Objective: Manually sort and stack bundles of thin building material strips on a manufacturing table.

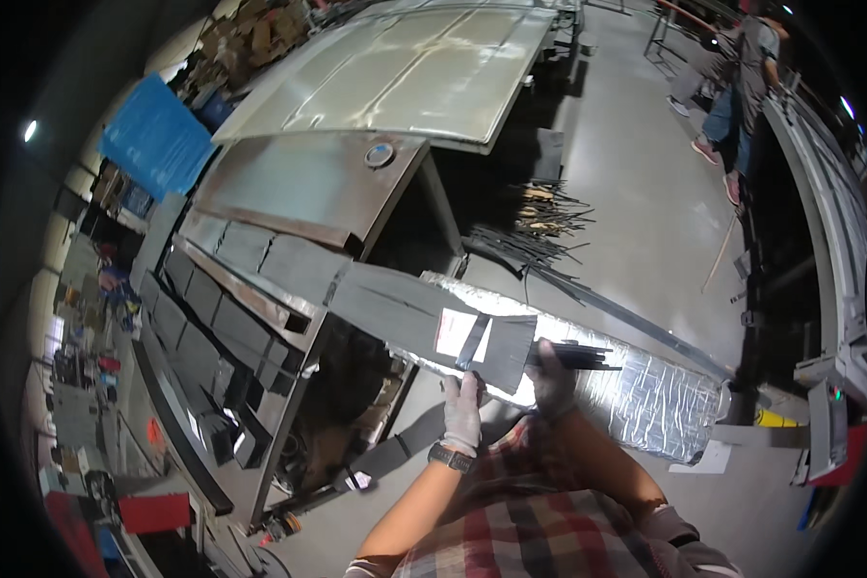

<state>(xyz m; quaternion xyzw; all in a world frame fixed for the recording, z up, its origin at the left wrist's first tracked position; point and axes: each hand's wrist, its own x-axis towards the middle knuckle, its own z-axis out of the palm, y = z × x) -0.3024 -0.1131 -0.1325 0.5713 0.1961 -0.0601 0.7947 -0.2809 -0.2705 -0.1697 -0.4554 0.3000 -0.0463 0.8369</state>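
A long bundle of flat dark grey strips (pixel 385 301) runs from the rusty metal table toward me, bound with dark bands. A white label (pixel 456 333) is tucked under the band near its end. My left hand (pixel 462 414), gloved and with a watch at the wrist, touches the bundle's near edge by that band, its fingertips apart. Just right of the bundle's end, my gloved right hand (pixel 553 381) is closed around several thin black strips (pixel 588 356), which stick out to the right. A silver foil-wrapped long package (pixel 655 400) lies beneath the bundle and strips.
Further dark bundles (pixel 188 337) rest at the left beside the rusty table (pixel 299 183). Beyond it stands a large pale metal sheet (pixel 405 72). Loose dark strips (pixel 539 241) lie on the floor ahead. A person (pixel 737 87) is at the far right near a long machine (pixel 828 222).
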